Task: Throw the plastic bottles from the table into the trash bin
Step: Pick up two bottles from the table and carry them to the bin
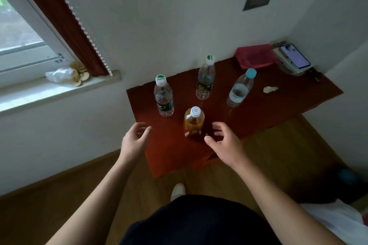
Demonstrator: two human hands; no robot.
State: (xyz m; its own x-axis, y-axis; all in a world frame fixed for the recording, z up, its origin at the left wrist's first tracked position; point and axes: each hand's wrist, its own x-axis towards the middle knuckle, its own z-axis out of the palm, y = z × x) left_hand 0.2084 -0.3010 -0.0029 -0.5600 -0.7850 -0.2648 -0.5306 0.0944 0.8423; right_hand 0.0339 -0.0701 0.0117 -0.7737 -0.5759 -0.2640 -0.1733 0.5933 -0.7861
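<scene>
Several plastic bottles stand upright on the dark red table (268, 105). Nearest me is an orange-labelled bottle (193, 124) with amber liquid and a white cap. Behind it on the left stands a clear bottle with a green label (163, 98). A second clear bottle (205, 79) is at the back, and a clear bottle with a blue cap (240, 89) leans to the right. My right hand (225, 142) hovers just right of the orange bottle, fingers spread and loosely curved, holding nothing. My left hand (135, 138) hangs over the table's left edge, fingers relaxed. No trash bin is in view.
A pink cloth (254, 56), a phone on a stack of books (294, 55) and a crumpled scrap (269, 89) lie on the far right of the table. White walls close in behind and on the right. A window sill (59, 89) is at left, wooden floor below.
</scene>
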